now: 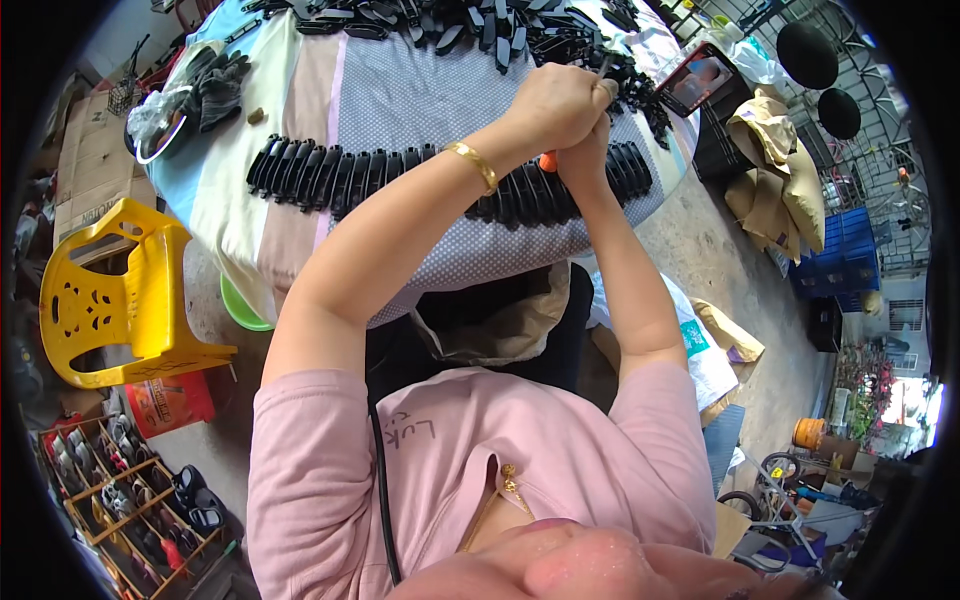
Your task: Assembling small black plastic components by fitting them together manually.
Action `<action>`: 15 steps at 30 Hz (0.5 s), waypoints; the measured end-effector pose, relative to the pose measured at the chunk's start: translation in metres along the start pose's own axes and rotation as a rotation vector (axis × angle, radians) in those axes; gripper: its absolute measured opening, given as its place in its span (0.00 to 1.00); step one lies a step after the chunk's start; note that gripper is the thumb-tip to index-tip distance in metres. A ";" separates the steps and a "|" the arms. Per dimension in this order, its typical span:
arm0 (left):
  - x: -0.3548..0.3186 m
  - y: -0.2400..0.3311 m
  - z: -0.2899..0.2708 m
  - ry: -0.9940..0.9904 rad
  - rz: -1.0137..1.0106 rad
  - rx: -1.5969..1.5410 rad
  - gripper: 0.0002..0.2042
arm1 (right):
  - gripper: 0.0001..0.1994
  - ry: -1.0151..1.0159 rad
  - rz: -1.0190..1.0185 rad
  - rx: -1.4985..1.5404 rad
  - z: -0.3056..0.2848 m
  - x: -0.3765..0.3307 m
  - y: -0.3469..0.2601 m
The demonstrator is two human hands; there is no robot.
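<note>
Hands clamped together over the table (400,90): my left hand (556,100) fists the top of an orange-handled tool (548,160), my right hand (588,158) wraps just below. I see its long axis upright, tip hidden, above the black-part row (330,175).

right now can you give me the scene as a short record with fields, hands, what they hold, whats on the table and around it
left hand: closed in a fist above the right, gold bracelet on the wrist
right hand: closed round an orange-handled tool
table: round, covered with a dotted and striped cloth
on table: row of black plastic parts set side by side, loose pile of black parts at the far edge, dark gloves
around: yellow plastic chair, rack of shoes
</note>
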State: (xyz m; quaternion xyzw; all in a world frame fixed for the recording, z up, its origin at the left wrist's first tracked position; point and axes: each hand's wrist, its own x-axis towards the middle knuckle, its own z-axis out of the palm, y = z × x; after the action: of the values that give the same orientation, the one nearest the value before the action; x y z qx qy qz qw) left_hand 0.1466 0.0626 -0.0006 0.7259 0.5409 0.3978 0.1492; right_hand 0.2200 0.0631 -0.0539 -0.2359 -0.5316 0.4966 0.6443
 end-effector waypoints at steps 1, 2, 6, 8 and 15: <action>0.001 -0.003 0.000 0.006 0.000 0.001 0.17 | 0.05 -0.005 -0.002 0.001 -0.002 0.001 -0.002; 0.003 -0.007 -0.001 0.004 -0.003 -0.021 0.17 | 0.05 -0.096 0.048 -0.177 -0.006 0.003 -0.004; 0.000 -0.017 -0.012 0.012 -0.039 -0.062 0.15 | 0.10 -0.130 0.075 -0.240 0.012 0.003 -0.004; -0.005 -0.024 -0.013 0.069 -0.039 -0.131 0.15 | 0.11 -0.141 0.127 -0.218 0.017 0.001 -0.004; -0.015 -0.017 -0.017 0.114 0.002 -0.168 0.16 | 0.10 -0.104 -0.210 -0.399 0.020 -0.003 0.002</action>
State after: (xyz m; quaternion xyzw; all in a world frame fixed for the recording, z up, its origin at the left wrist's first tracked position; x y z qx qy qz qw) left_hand 0.1216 0.0520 -0.0070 0.6875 0.5126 0.4825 0.1783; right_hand 0.2011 0.0565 -0.0507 -0.2761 -0.6733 0.3233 0.6049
